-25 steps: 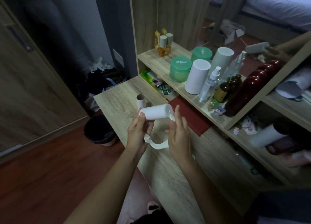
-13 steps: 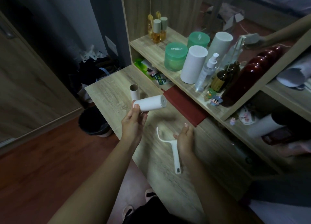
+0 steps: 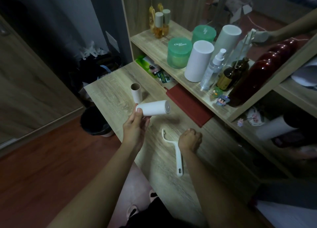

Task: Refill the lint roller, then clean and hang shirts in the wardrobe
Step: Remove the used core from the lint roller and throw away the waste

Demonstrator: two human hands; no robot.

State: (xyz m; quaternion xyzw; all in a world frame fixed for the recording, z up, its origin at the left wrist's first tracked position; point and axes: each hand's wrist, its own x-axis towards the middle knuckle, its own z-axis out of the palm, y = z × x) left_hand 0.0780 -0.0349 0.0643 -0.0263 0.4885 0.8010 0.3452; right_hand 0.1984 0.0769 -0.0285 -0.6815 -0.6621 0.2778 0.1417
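Left hand (image 3: 135,130) grips the white roll (image 3: 151,109) just this side of the cardboard tube (image 3: 136,95); right hand (image 3: 189,139) is curled nearer me, by the handle (image 3: 177,156) (holding it? can't tell). I'd slide the handle's prong straight into the roll

one view: head cam, wide-angle, worn above and behind both grips, facing forward and steeply down. close range: left grip (image 3: 135,130) near frame centre, right grip (image 3: 189,139) just right of it. surface (image 3: 109,94) under and beyond them, shelf (image 3: 147,37) beyond-right, floor (image 3: 42,159) left.
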